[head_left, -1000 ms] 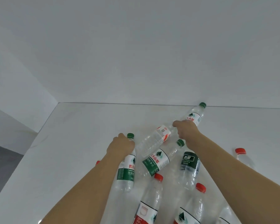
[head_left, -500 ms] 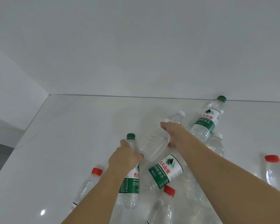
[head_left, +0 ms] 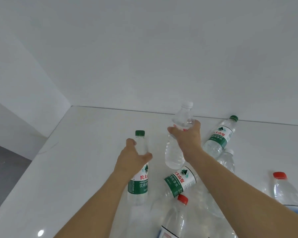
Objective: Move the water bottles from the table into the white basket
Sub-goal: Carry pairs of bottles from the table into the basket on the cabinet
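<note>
My left hand grips a green-capped bottle around its upper body, near the left of the pile. My right hand grips a white-capped clear bottle at its label and holds it lifted, cap pointing up and away. Under it lies a green-labelled bottle on the white table. Another green-capped bottle lies by the back wall. The white basket is not in view.
Red-capped bottles lie at the bottom centre and at the right edge. A small clear bottle sits behind my right forearm. The table's left edge drops to a grey floor. White walls close the back and left.
My right hand has raised the white-capped bottle off the pile and turned it more upright. My left hand has closed round the green-capped bottle and tipped its cap upward. The view shifted.
</note>
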